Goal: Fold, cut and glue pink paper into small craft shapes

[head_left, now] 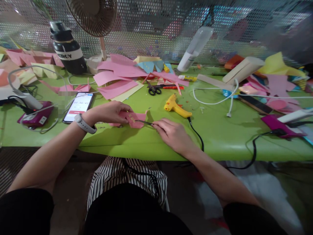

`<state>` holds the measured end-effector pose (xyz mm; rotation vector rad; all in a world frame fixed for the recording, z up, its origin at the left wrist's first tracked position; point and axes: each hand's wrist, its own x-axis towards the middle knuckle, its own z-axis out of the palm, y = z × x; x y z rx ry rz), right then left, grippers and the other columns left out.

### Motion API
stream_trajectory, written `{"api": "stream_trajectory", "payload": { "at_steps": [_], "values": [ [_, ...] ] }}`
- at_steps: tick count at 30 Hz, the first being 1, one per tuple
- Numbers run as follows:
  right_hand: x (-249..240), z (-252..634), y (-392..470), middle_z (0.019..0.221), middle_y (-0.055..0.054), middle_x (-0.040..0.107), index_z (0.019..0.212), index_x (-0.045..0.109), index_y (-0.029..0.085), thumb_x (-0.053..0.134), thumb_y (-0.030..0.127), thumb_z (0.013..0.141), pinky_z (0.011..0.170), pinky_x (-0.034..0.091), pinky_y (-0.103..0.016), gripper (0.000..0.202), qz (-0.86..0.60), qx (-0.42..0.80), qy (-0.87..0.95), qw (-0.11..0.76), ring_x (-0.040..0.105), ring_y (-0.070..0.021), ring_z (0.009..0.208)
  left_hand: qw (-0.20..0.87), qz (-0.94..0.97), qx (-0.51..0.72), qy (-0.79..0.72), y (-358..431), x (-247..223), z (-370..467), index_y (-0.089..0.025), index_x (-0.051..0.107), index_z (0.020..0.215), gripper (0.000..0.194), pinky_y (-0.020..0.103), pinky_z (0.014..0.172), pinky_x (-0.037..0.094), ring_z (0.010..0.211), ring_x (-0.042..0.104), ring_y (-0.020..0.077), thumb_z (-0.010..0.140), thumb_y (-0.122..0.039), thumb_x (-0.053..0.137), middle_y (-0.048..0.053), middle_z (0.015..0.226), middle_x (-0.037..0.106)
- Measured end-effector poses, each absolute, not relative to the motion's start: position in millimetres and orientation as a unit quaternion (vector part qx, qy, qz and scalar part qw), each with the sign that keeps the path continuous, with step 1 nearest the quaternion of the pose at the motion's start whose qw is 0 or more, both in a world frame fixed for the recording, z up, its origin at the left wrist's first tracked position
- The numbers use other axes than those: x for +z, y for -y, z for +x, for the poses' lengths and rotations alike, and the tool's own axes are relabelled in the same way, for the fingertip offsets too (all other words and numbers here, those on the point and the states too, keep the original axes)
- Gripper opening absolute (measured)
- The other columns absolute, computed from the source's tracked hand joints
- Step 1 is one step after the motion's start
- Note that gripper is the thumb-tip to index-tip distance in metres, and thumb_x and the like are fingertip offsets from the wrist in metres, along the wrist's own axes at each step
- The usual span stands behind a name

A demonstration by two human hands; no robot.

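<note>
My left hand (111, 112) is closed on a folded piece of pink paper (140, 124), holding it just above the green table near its front edge. Small yellowish patches show on the paper. Between the fingers of my right hand (174, 134) is a pair of thin dark tweezers (144, 122), its tip pointing left and meeting the paper by those patches. A yellow hot glue gun (177, 106) lies beyond my right hand, with its black cord running to the front edge. Left of my left hand, a phone (79, 106) shows a running timer.
Black-handled scissors (154, 89) and a red cutter (173, 87) lie behind the hands. Pink paper sheets (119, 70), a black bottle (67, 49), a fan (94, 14) and a clear bottle (195, 47) line the back. Purple power strips (36, 114) with cables sit at both sides.
</note>
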<state>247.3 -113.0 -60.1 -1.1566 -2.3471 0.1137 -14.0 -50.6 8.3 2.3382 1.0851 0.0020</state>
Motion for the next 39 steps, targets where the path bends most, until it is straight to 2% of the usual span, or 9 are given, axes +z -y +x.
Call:
{"api": "stream_trajectory", "payload": {
  "at_steps": [7,15,21,28,39],
  "values": [
    [-60.5,246.8,113.2,0.092,-0.011,0.072,0.101,0.07,0.009,0.047,0.024,0.099,0.07,0.052,-0.032,0.027,-0.417,0.037,0.867,0.269,0.067,-0.0201,0.08,0.277,0.866,-0.01,-0.417,50.0,8.3,-14.2,-0.019,0.066,0.117,0.043,0.024,0.059,0.035,0.067,0.057,0.0144,0.077,-0.033,0.06,0.003,0.085,0.07],
    [-60.3,249.9,114.7,0.087,-0.011,0.071,0.099,0.069,0.01,0.044,0.025,0.1,0.067,0.051,-0.032,0.029,-0.406,0.022,0.869,0.282,0.066,-0.0199,0.077,0.279,0.871,-0.003,-0.404,46.6,3.2,-16.3,-0.019,0.066,0.115,0.041,0.023,0.059,0.036,0.068,0.058,0.0137,0.076,-0.028,0.057,0.002,0.087,0.071],
    [-61.2,249.4,112.6,0.091,-0.01,0.072,0.1,0.069,0.013,0.043,0.027,0.101,0.068,0.051,-0.031,0.03,-0.405,0.041,0.874,0.263,0.066,-0.0189,0.079,0.27,0.871,0.0,-0.411,48.6,6.7,-14.2,-0.019,0.067,0.115,0.041,0.024,0.061,0.038,0.071,0.059,0.0145,0.076,-0.027,0.058,0.003,0.091,0.071],
    [-62.4,250.8,108.8,0.094,-0.011,0.072,0.102,0.069,0.014,0.041,0.03,0.101,0.068,0.051,-0.032,0.032,-0.416,0.057,0.87,0.26,0.066,-0.0194,0.081,0.281,0.868,-0.005,-0.409,51.6,11.6,-11.4,-0.016,0.068,0.111,0.038,0.023,0.058,0.035,0.063,0.054,0.0123,0.076,-0.026,0.059,0.002,0.079,0.069],
    [-61.7,250.7,110.0,0.093,-0.011,0.072,0.102,0.07,0.012,0.043,0.029,0.1,0.07,0.052,-0.034,0.032,-0.412,0.06,0.874,0.252,0.067,-0.0207,0.082,0.294,0.864,-0.007,-0.408,49.0,7.9,-14.7,-0.018,0.068,0.113,0.039,0.023,0.057,0.034,0.064,0.055,0.0129,0.076,-0.028,0.059,0.002,0.083,0.07]
  ]
}}
